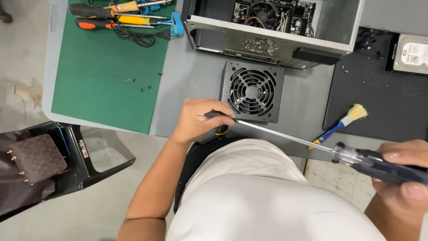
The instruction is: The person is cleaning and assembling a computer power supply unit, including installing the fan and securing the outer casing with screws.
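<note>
Screwdriver [312, 149]: long steel shaft, translucent dark handle, held level over the near table edge, in front of the person's white shirt. Right hand [403, 172] is closed around the handle, thumb and fingers wrapped on it, at the right edge of view. Left hand [203, 118] is curled nearly closed, fingertips pinched at the shaft's tip; whether it grips the tip or something small against it cannot be told. A black and yellow object [221, 131] shows just under this hand, mostly hidden.

Fan unit [253, 91]: black, square, round grille facing up, lies flat on the grey table [191, 80], just beyond the left hand and touching none of the tools.

PC case [272, 31]: open, on its side at the far edge of the table. Inside it: a circuit board with a round cooler fan and coloured wires.

Brush [341, 122]: blue handle, pale bristles, lies across the corner of a black panel [379, 96] on the right. Hard drive [412, 53] rests at the far right, beside the panel's upper end.

Green mat [98, 76], left: several screwdrivers with orange and yellow handles and a coiled cable along its far edge; small dark screws [143, 85] scattered mid-mat.

Black chair [76, 151] stands on the floor at left, a brown patterned bag [35, 158] on it.
</note>
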